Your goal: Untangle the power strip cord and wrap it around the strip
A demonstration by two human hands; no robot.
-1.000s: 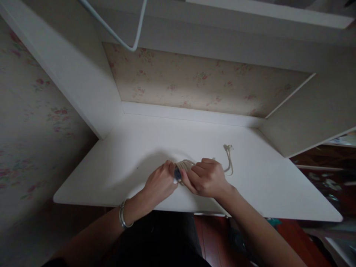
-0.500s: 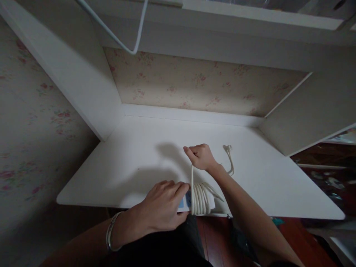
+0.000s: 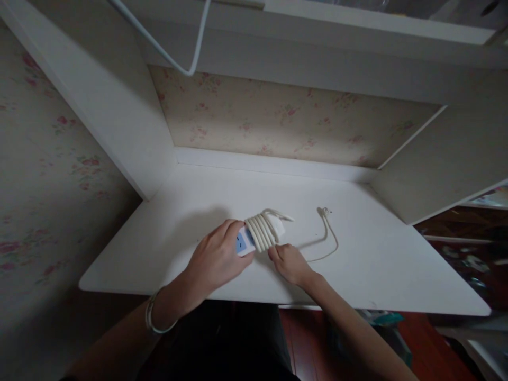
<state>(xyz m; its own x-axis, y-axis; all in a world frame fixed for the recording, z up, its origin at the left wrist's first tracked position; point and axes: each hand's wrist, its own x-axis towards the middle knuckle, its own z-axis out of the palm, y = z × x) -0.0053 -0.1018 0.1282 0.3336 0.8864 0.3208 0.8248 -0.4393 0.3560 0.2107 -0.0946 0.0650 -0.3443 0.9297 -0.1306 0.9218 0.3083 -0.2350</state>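
Note:
My left hand point(image 3: 216, 257) grips the left end of a white power strip point(image 3: 260, 234) with a blue socket face, held just above the white desk point(image 3: 166, 248). Its white cord point(image 3: 262, 232) is wound in several loops round the strip's middle. My right hand point(image 3: 290, 263) is closed just below and right of the loops, pinching the cord where it leaves the coil. The loose end of the cord point(image 3: 327, 235) trails right across the desk and curls up to its tip. A silver bracelet point(image 3: 153, 320) sits on my left wrist.
The desk sits in an alcove with floral wallpaper point(image 3: 278, 119) behind and white side panels point(image 3: 111, 95) left and right. A white shelf point(image 3: 357, 21) with a thin white wire point(image 3: 174, 61) hangs overhead. Red floor and clutter point(image 3: 456, 264) lie to the right.
The strip has moved from the desk's front edge up and away to mid-desk. My right hand came down from above the coil to its lower right, laying another turn of cord.

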